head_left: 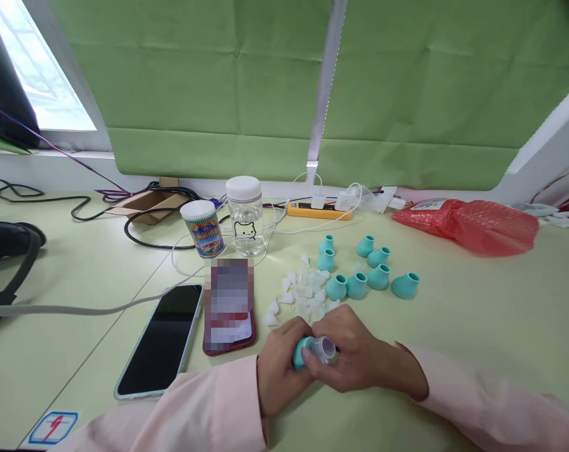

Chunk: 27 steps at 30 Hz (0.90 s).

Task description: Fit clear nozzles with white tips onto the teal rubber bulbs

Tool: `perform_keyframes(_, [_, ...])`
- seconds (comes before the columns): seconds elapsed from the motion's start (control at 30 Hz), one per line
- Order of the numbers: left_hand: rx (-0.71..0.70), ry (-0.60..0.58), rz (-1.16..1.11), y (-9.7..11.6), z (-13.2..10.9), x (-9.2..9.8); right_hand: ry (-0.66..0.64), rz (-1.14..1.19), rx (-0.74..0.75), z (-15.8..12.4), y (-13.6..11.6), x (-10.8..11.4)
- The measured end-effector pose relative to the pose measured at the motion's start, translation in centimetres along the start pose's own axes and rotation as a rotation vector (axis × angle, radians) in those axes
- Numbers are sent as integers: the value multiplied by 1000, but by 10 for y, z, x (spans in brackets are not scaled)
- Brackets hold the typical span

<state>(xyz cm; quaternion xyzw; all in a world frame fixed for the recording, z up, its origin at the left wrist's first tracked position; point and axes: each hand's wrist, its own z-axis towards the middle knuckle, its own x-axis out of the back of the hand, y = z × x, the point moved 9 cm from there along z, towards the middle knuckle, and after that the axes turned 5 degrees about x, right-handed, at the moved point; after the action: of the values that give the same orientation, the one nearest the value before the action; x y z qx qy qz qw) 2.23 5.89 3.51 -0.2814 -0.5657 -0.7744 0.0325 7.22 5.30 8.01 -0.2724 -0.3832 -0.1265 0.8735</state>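
Observation:
Close to the front of the table my hands meet around a small two-part piece. My left hand (283, 367) is closed on a teal rubbery cone-shaped part (302, 354). From it a clear plastic tube-like part (324, 348) sticks out to the right, its round open end showing. My right hand (353, 348) is closed around the clear part, its thumb pressing where the two parts join. The fingers hide much of both. Just beyond lies a scatter of small white and translucent pieces (309, 292). Several matching teal cones (379, 276) stand behind and to the right.
Left of my hands lie a black-screened phone (164, 336) and a red-cased phone (228, 307). Behind them stand a noodle cup (204, 229) and a lidded clear jar (245, 220). A yellow power strip (303, 210), cables and a red plastic bag (477, 226) lie along the back.

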Motion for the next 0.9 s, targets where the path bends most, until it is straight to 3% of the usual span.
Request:
perform_keyframes(0.1, [-31, -89, 18, 4, 1, -6, -33, 37, -11, 0, -2, -1])
perform_keyframes(0.27, [-30, -91, 8, 2, 1, -6, -244, 362, -295, -6, 14, -17])
perform_keyframes(0.4, [-112, -77, 41, 5, -2, -6, -252, 645, -466, -13, 20, -25])
perform_keyframes(0.53, [-363, -130, 64, 26, -13, -9, -307, 1006, -730, -24, 36, -41])
perform_keyframes(0.6, [-475, -136, 57, 36, -19, -9, -280, 1109, -820, -21, 45, -39])
perform_keyframes(0.67, [-485, -120, 69, 38, -20, -8, -151, 997, -762, -6, 55, -18])
perform_keyframes(0.77, [-456, -103, 152, 36, -19, -10, -32, 433, -498, 28, 52, 22])
perform_keyframes(0.83, [-442, -106, 219, 34, -19, -12, -69, -7, -333, 47, 38, 29])
perform_keyframes(0.9, [-420, -118, 283, 31, -17, -13, -162, -325, -224, 60, 31, 16])
